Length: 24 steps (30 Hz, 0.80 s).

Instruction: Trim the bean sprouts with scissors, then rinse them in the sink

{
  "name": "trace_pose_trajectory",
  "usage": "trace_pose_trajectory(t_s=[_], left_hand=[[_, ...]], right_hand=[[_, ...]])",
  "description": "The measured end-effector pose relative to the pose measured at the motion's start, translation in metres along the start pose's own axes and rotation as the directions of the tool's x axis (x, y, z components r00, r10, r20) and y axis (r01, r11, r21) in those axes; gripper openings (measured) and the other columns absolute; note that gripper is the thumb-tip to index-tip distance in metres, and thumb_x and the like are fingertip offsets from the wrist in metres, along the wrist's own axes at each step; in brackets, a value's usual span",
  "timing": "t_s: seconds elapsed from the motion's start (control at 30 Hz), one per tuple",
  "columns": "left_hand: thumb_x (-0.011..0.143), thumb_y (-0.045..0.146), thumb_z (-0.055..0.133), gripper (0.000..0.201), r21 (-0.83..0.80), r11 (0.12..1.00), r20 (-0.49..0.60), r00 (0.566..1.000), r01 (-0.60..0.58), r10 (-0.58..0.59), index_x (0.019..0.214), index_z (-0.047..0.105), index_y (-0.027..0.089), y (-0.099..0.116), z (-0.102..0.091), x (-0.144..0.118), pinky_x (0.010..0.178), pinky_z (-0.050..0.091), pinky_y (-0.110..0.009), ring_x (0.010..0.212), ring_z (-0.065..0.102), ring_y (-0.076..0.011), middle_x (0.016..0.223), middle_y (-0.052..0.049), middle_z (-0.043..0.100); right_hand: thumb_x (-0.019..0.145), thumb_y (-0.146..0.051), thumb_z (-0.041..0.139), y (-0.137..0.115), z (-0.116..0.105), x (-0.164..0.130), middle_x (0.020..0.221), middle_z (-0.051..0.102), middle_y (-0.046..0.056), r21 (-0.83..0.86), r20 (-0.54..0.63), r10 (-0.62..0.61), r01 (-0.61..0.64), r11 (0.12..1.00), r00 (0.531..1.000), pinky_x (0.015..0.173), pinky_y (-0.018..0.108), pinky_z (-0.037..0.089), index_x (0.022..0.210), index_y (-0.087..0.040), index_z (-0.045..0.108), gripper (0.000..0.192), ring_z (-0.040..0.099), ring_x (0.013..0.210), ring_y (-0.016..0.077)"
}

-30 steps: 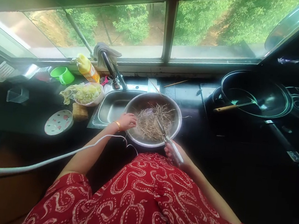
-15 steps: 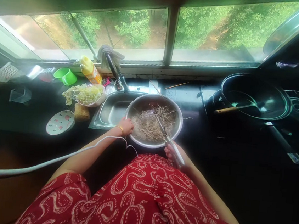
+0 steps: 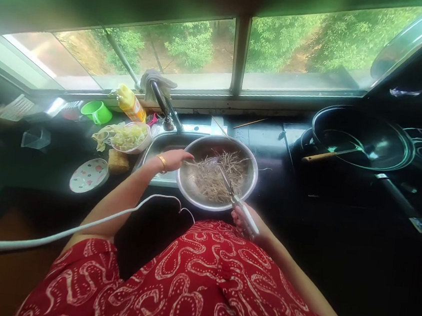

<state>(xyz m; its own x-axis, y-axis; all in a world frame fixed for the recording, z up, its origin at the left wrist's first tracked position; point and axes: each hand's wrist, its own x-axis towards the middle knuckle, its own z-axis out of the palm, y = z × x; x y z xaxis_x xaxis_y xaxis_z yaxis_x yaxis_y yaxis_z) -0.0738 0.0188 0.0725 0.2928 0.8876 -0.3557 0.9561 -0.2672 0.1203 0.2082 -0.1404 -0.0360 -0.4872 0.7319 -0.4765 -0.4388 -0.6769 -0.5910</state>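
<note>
A steel bowl [image 3: 254, 175] stands at the sink's right edge, filled with thin, dry, brownish root-like strands [image 3: 212, 183]. My left hand [image 3: 175, 160], with a gold bracelet at its wrist, is over the bowl's left rim. Its fingers are pinched together, and a few pale strands seem to run from the fingertips into the bowl. At the bowl's near right rim, my right hand [image 3: 240, 221] is closed around white-handled scissors [image 3: 245, 213]. Their blades point up and left over the strands; part of that hand's grip is hidden by the handles.
A sink [image 3: 159, 145] with a tap [image 3: 164, 103] lies behind my left hand. Left of it are a bowl of cut cabbage [image 3: 132, 137], a flowered dish [image 3: 89, 175], a yellow bottle [image 3: 131, 104] and a green mug [image 3: 97, 112]. A wok [image 3: 389, 146] sits right. A white cable [image 3: 75, 234] crosses my left forearm.
My left hand has moved up and left from the bowl's near left rim, now stretched flatter above it. My right hand and the scissors have stayed in about the same place.
</note>
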Motion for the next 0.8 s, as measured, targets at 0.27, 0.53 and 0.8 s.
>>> trace_pose_trajectory(t_s=[0.27, 0.53, 0.8], left_hand=[[0.074, 0.015, 0.054, 0.039, -0.619, 0.786, -0.126, 0.988, -0.010, -0.087, 0.110, 0.070, 0.018, 0.019, -0.038, 0.002, 0.065, 0.048, -0.023, 0.063, 0.056, -0.0118, 0.077, -0.002, 0.065], [0.062, 0.004, 0.060, 0.047, -0.840, 0.498, 0.124, 0.970, 0.214, -0.208, 0.106, 0.070, 0.016, 0.023, 0.002, 0.009, 0.037, 0.020, -0.017, 0.040, 0.028, -0.0029, 0.057, 0.001, 0.051], [0.069, 0.010, 0.064, 0.032, -0.988, 0.140, 0.054, 0.998, 0.059, -0.035, 0.101, 0.060, 0.015, 0.016, -0.022, -0.009, 0.040, 0.018, -0.012, 0.042, 0.028, 0.0003, 0.065, 0.002, 0.053]], right_hand=[[0.069, -0.036, 0.077, 0.000, -0.003, -0.004, 0.064, 0.052, -0.005, 0.022, 0.015, 0.028, -0.028, 0.999, 0.999, 0.039, 0.012, 0.033, 0.092, -0.022, 0.052, 0.037, 0.044, 0.046, 0.0039], [0.072, -0.035, 0.075, 0.004, -0.006, -0.001, 0.065, 0.054, -0.005, 0.017, 0.025, 0.041, -0.041, 0.999, 0.999, 0.039, 0.011, 0.033, 0.089, -0.021, 0.051, 0.033, 0.045, 0.045, 0.0031], [0.073, -0.036, 0.073, 0.001, 0.003, 0.000, 0.064, 0.051, -0.006, -0.049, 0.020, 0.046, -0.045, 0.998, 0.999, 0.039, 0.012, 0.034, 0.090, -0.022, 0.052, 0.031, 0.043, 0.046, 0.0041]])
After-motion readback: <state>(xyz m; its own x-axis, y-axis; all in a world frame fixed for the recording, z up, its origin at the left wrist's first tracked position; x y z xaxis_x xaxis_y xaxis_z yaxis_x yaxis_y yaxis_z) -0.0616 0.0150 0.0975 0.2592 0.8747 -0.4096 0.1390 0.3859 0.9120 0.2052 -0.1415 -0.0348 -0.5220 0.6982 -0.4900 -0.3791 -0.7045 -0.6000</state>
